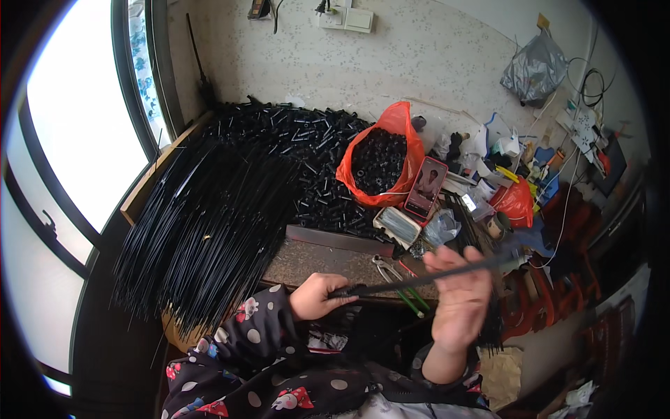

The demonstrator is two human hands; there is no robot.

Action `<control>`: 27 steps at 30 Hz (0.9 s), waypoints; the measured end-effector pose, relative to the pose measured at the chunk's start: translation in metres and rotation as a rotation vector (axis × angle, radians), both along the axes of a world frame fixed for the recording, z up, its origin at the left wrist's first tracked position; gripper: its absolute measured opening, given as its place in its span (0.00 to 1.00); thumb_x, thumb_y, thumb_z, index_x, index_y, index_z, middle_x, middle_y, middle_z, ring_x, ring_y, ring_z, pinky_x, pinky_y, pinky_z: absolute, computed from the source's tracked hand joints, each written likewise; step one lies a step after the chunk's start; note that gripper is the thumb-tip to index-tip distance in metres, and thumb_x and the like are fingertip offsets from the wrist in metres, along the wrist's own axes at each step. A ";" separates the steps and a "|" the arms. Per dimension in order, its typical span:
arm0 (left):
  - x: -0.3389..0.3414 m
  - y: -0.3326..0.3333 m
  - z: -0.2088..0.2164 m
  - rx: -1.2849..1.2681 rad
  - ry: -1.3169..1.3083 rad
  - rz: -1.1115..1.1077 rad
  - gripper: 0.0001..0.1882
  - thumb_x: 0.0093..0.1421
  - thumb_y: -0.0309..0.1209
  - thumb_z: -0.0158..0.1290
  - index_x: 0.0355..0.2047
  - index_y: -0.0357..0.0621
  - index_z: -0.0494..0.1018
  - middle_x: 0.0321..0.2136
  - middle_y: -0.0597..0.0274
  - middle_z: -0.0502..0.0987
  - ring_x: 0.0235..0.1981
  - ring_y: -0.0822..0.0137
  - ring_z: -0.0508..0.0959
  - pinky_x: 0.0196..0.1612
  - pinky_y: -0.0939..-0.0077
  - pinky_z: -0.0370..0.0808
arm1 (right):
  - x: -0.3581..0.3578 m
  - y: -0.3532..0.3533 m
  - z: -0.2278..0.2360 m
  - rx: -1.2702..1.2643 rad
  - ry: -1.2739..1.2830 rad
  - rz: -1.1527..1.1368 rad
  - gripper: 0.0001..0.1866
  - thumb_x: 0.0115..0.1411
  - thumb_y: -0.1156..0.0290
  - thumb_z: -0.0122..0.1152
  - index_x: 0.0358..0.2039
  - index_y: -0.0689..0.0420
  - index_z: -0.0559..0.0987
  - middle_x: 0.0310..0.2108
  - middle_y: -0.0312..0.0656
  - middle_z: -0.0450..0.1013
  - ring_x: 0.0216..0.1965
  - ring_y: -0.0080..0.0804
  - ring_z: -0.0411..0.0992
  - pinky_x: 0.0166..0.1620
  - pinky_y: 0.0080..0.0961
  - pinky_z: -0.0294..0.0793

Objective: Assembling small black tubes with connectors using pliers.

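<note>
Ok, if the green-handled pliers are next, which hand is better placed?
Probably the right hand: open, it appears nearer the green-handled pliers. The left hand, farther off, is closed around the black strip.

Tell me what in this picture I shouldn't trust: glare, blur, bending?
In the head view, the window is blown out to white; in the head view, the far end of the long dark strip smears, probably from motion, and the right hand looks slightly soft; in the head view, the window frame bows with fisheye distortion.
</note>
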State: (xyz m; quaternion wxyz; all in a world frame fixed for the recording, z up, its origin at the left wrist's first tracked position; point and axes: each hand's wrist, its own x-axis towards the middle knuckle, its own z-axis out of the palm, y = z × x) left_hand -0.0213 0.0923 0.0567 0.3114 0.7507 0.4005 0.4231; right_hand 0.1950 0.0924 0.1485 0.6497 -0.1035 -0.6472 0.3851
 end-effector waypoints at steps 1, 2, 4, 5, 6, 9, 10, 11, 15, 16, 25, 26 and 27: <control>-0.006 0.000 -0.002 -0.134 -0.039 0.136 0.08 0.56 0.29 0.53 0.29 0.36 0.71 0.17 0.63 0.70 0.20 0.71 0.71 0.26 0.78 0.68 | -0.027 -0.006 -0.012 -0.048 -0.276 -0.064 0.27 0.63 0.57 0.40 0.55 0.65 0.58 0.48 0.54 0.66 0.49 0.42 0.67 0.51 0.36 0.65; 0.004 0.004 0.005 -0.296 -0.361 0.218 0.11 0.60 0.33 0.49 0.27 0.37 0.71 0.17 0.68 0.69 0.21 0.78 0.68 0.25 0.81 0.66 | -0.026 -0.008 -0.041 -0.160 -0.611 0.026 0.24 0.64 0.58 0.40 0.51 0.66 0.64 0.48 0.50 0.67 0.49 0.36 0.66 0.52 0.29 0.63; 0.014 0.019 0.008 -0.260 -0.842 0.363 0.17 0.61 0.40 0.46 0.22 0.41 0.67 0.15 0.71 0.64 0.17 0.76 0.62 0.25 0.79 0.65 | -0.054 -0.002 -0.131 -0.565 -0.918 0.582 0.28 0.62 0.50 0.40 0.50 0.63 0.67 0.46 0.46 0.69 0.48 0.25 0.65 0.51 0.21 0.60; 0.021 0.030 0.007 -0.230 -1.054 0.356 0.16 0.62 0.41 0.44 0.23 0.43 0.65 0.15 0.71 0.61 0.18 0.75 0.61 0.28 0.77 0.65 | -0.062 -0.003 -0.156 -0.883 -0.780 0.557 0.30 0.61 0.47 0.40 0.49 0.62 0.68 0.45 0.43 0.69 0.46 0.26 0.66 0.52 0.22 0.61; 0.022 0.030 0.009 -0.218 -1.256 0.341 0.16 0.62 0.41 0.44 0.23 0.43 0.64 0.17 0.70 0.61 0.20 0.74 0.61 0.31 0.75 0.65 | -0.071 0.006 -0.157 -1.157 -0.318 0.583 0.30 0.61 0.46 0.40 0.48 0.63 0.68 0.44 0.43 0.70 0.46 0.29 0.67 0.52 0.24 0.62; 0.027 0.030 -0.014 -0.200 -1.690 0.182 0.15 0.63 0.42 0.41 0.26 0.45 0.63 0.25 0.65 0.67 0.32 0.69 0.66 0.46 0.68 0.65 | -0.077 0.052 -0.127 -1.194 0.626 0.299 0.25 0.59 0.48 0.45 0.39 0.61 0.69 0.40 0.46 0.70 0.46 0.37 0.68 0.52 0.35 0.66; 0.037 0.030 -0.020 -0.246 -1.767 0.096 0.15 0.63 0.43 0.40 0.27 0.45 0.64 0.28 0.64 0.69 0.36 0.67 0.68 0.50 0.66 0.64 | -0.066 0.076 -0.115 -1.058 0.753 0.161 0.21 0.60 0.51 0.47 0.37 0.59 0.70 0.35 0.41 0.71 0.40 0.33 0.70 0.48 0.35 0.68; 0.050 0.021 -0.019 -0.389 -1.780 -0.014 0.17 0.64 0.44 0.36 0.32 0.43 0.66 0.38 0.58 0.72 0.47 0.62 0.68 0.54 0.66 0.62 | -0.057 0.092 -0.102 -0.948 0.785 0.075 0.20 0.60 0.53 0.47 0.37 0.58 0.70 0.32 0.38 0.70 0.36 0.30 0.69 0.45 0.33 0.69; 0.070 -0.009 -0.025 -0.924 -1.295 -0.499 0.34 0.61 0.52 0.37 0.56 0.35 0.56 0.50 0.47 0.66 0.52 0.58 0.66 0.56 0.63 0.61 | -0.038 0.096 -0.036 -0.606 0.628 -0.036 0.16 0.62 0.57 0.45 0.36 0.58 0.69 0.22 0.33 0.66 0.21 0.22 0.63 0.32 0.25 0.67; 0.061 -0.019 -0.006 -0.880 -1.080 -0.587 0.34 0.60 0.50 0.42 0.54 0.31 0.57 0.47 0.46 0.69 0.50 0.58 0.69 0.55 0.65 0.61 | -0.040 0.088 -0.029 -0.614 0.629 -0.031 0.16 0.62 0.57 0.45 0.36 0.58 0.69 0.22 0.33 0.66 0.21 0.22 0.63 0.32 0.25 0.67; 0.000 0.037 0.079 0.205 -0.224 0.079 0.20 0.53 0.32 0.54 0.42 0.30 0.69 0.40 0.49 0.73 0.41 0.61 0.74 0.50 0.68 0.65 | -0.062 0.051 -0.148 -0.418 -0.183 0.343 0.11 0.64 0.70 0.41 0.41 0.63 0.68 0.23 0.38 0.68 0.25 0.23 0.67 0.34 0.21 0.68; 0.000 0.047 0.064 -0.029 -0.327 0.046 0.17 0.55 0.30 0.52 0.42 0.30 0.69 0.39 0.52 0.74 0.41 0.64 0.74 0.53 0.68 0.63 | -0.066 0.045 -0.165 -0.469 -0.255 0.335 0.11 0.63 0.70 0.41 0.40 0.63 0.69 0.24 0.37 0.68 0.26 0.22 0.67 0.35 0.19 0.67; -0.007 0.057 0.050 -0.047 -0.161 -0.019 0.11 0.57 0.26 0.49 0.39 0.32 0.71 0.33 0.57 0.77 0.38 0.70 0.75 0.58 0.64 0.55 | -0.068 0.042 -0.175 -0.518 -0.325 0.324 0.11 0.63 0.70 0.41 0.40 0.62 0.69 0.24 0.36 0.68 0.27 0.21 0.67 0.35 0.18 0.66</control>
